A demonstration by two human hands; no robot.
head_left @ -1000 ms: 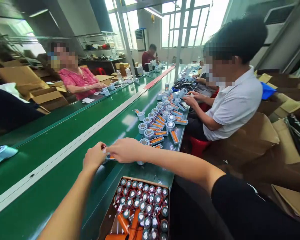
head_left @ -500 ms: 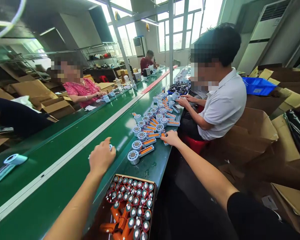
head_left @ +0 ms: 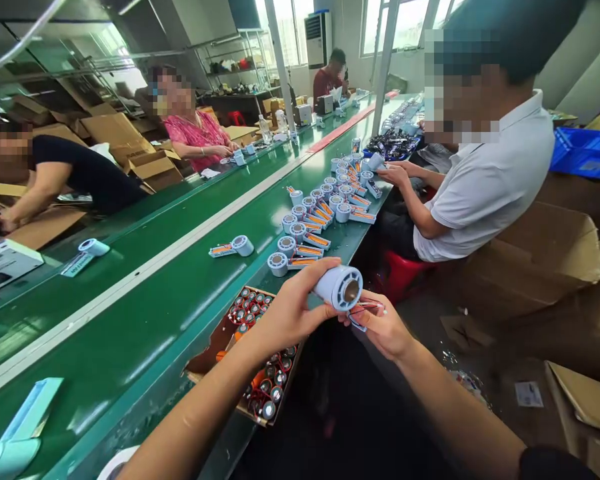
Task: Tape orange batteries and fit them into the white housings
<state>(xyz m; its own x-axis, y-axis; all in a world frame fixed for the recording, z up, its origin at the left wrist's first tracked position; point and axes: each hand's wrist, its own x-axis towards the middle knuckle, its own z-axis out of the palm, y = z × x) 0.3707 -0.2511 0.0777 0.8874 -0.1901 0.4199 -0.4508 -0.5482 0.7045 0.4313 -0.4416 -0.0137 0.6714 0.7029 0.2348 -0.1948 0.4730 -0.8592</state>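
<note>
My left hand (head_left: 285,310) is closed round a pale blue fan housing (head_left: 339,287), centre of frame, held up off the bench (head_left: 145,313) w/ its round open end facing me. My right hand (head_left: 383,327) sits just below-right of it, fingertips pinched on thin red/black wires (head_left: 365,308) trailing from the housing. Both grips closed, neither tight-looking.

Handling, as I judge it: plastic shell, light and stiff, smooth so a bit slippery; best held round the cylinder wall, thumb over top, not by the leads. Wires are thin and floppy, prob. easy to tear at the joint, so pinch close to the body & don't tug.

Lower centre, a cardboard box (head_left: 205,363) of small battery-like cells sits at the bench edge, partly behind my left forearm. Row of similar fan units (head_left: 300,230) runs up centre-right; one lone unit (head_left: 233,248) left of it.

Hard to tell: what's inside the housing beyond a brownish centre; where wire ends go, hidden by my fingers. Co-worker in white shirt (head_left: 480,187) upper right, cut off at top.
</note>
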